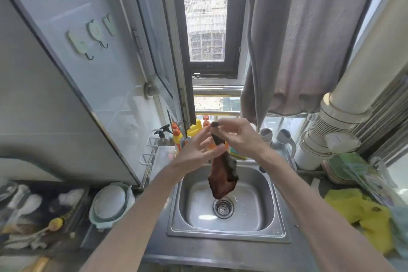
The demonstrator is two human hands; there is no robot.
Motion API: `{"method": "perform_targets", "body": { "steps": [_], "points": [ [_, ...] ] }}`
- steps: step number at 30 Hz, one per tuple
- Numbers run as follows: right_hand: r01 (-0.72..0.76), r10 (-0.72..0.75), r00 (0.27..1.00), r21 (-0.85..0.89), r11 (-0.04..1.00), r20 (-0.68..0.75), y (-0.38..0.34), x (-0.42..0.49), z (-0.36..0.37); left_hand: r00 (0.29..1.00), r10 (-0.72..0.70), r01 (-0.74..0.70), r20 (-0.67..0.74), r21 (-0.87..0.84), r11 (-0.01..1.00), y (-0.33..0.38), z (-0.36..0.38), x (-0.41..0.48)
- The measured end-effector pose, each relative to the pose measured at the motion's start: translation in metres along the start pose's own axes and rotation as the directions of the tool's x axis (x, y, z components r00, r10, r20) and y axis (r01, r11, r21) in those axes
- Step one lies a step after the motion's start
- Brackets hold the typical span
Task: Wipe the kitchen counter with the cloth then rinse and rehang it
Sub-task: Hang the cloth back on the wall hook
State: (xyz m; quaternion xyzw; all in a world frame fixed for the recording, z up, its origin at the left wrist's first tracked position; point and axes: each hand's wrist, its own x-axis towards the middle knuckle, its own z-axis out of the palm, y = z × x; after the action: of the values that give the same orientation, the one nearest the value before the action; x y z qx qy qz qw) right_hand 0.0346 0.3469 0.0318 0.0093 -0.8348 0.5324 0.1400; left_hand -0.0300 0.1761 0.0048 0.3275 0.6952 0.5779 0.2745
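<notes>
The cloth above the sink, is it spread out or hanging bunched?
Hanging bunched: the cloth droops in folds above the sink, its top end pinched by the right hand.

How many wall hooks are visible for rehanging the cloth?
2, both bare, on the left tiled wall: one hook below the L plaque, one hook below the O plaque. The V plaque may hide a third.

The grey steel table (209,252) has a steel sink (231,235) set into it. To the left sit a pale green lidded dish (110,205) and a dark tray of white spoons (44,203). To the right lie crumpled yellow plastic bags (364,214).
</notes>
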Motion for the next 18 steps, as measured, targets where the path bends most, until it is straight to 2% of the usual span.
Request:
{"method": "perform_targets", "body": {
  "steps": [2, 4, 8, 11, 15, 18],
  "points": [
    [0.030, -0.033, 0.999, -0.077, 0.997, -0.038, 0.000, 0.003, 0.005, 0.989, 0.105, -0.094, -0.104, 0.100, 0.991, 0.009, 0.001, 0.004],
    [0.045, -0.056, 0.991, -0.096, 0.994, -0.118, -0.003, 0.006, 0.004, 0.969, 0.154, -0.126, -0.193, 0.152, 0.980, 0.009, -0.004, 0.006],
    [0.075, -0.089, 0.985, -0.100, 0.992, -0.146, -0.013, 0.010, 0.002, 0.958, 0.220, -0.179, -0.186, 0.215, 0.960, 0.015, -0.013, 0.004],
    [0.042, -0.060, 0.985, -0.106, 0.993, -0.164, -0.014, 0.014, 0.003, 0.950, 0.228, -0.165, -0.212, 0.279, 0.946, 0.023, -0.020, -0.001],
    [-0.068, 0.069, 0.995, 0.022, 0.997, -0.069, -0.021, 0.016, 0.001, 0.960, 0.193, -0.112, -0.201, 0.355, 0.928, 0.030, -0.043, -0.010],
    [-0.078, 0.084, 0.996, 0.186, 0.980, -0.020, -0.031, 0.015, 0.011, 0.964, 0.166, -0.065, -0.210, 0.418, 0.906, 0.034, -0.052, -0.019]
  ]
}}
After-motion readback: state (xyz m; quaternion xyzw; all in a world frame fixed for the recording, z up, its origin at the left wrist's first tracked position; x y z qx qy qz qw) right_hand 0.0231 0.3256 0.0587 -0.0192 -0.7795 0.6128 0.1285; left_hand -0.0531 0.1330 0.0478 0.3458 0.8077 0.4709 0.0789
